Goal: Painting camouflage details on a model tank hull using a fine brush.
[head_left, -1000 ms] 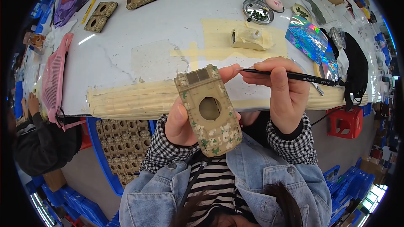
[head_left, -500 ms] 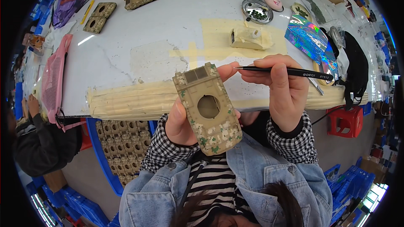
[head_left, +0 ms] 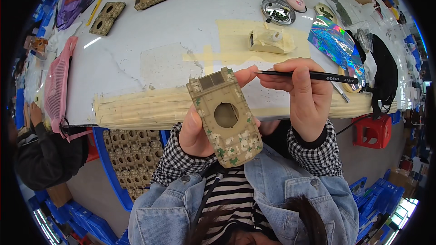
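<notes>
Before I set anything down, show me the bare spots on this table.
Specked but open: the white tabletop between the pink bag, the far hulls and the taped block, running up between hulls and dish. Crowded: the right end, around the shiny sheet and black cloth. The held hull hides part of the near edge.

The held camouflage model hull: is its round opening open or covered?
Open: on the model hull, nothing covers the round opening; its inside shows.

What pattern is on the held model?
Tan model with blocky green and whitish camouflage, clearest in the head view.
</notes>
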Motion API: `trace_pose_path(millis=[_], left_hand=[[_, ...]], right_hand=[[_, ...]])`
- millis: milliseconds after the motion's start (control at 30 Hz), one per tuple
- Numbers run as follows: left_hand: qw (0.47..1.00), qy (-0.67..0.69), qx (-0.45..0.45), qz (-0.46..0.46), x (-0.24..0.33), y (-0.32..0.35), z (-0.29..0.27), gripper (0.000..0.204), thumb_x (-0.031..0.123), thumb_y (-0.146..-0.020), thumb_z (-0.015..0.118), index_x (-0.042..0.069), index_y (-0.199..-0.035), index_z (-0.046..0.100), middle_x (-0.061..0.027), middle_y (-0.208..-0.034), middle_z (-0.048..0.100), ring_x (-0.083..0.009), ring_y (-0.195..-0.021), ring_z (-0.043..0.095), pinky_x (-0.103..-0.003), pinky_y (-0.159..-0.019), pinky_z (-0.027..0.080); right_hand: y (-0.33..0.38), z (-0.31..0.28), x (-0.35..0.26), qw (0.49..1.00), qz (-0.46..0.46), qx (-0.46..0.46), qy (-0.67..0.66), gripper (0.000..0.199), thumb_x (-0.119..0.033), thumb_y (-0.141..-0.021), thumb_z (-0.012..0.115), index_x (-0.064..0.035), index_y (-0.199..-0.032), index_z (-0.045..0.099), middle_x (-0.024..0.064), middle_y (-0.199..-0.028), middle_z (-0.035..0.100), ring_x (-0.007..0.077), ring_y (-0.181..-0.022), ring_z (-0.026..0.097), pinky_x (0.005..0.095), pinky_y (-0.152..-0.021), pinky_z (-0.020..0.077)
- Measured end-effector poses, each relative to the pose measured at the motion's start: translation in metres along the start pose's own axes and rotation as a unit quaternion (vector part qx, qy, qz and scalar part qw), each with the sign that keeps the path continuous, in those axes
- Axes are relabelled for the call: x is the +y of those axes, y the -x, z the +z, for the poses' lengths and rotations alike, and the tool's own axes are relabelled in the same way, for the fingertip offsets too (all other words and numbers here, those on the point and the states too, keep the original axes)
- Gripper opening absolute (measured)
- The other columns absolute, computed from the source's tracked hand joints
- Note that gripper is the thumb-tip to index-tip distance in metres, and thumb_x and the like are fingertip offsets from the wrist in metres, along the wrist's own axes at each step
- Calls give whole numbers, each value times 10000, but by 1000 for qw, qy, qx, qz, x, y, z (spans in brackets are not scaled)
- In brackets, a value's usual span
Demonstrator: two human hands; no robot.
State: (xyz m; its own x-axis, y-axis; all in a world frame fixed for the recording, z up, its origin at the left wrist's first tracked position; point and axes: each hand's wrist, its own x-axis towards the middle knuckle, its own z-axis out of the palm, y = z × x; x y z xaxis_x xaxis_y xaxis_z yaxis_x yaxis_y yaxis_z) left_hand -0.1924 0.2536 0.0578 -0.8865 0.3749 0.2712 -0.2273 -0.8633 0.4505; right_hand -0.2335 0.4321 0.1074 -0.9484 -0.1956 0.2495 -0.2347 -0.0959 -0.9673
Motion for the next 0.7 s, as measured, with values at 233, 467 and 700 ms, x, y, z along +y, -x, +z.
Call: trace_pose_path(millis=[233, 467, 700], left_hand=[[1000, 4, -4, 0, -1, 1, -1, 863, 525, -853, 560, 48, -1454, 166, -216, -1505, 132, -337, -1103, 554, -455, -899, 492], [1000, 6, 19, -10, -1, 1, 3, 914, 495, -806, 645, 51, -1453, 175, -206, -1513, 108, -335, -1151, 524, -463, -919, 482], [999, 51, -19, -6, -3, 2, -2, 940, 475, -787, 679, 37, -1450, 177, -203, -1515, 107, -317, -1180, 505, -469, -927, 477]], right_hand=[[1, -1, 1, 1000, 1, 0, 3, 357, -245, -1004, 379, 80, -1020, 526, 170, -933, 620, 277, -850, 676, 362, -768, 576], [1, -1, 0, 1000, 10, 1, -10, 360, -250, -1003, 380, 80, -1017, 524, 169, -931, 618, 284, -846, 677, 364, -766, 577], [0, -2, -4, 1000, -6, -26, 3, 350, -244, -999, 392, 80, -1014, 521, 164, -935, 609, 279, -842, 676, 353, -762, 579]])
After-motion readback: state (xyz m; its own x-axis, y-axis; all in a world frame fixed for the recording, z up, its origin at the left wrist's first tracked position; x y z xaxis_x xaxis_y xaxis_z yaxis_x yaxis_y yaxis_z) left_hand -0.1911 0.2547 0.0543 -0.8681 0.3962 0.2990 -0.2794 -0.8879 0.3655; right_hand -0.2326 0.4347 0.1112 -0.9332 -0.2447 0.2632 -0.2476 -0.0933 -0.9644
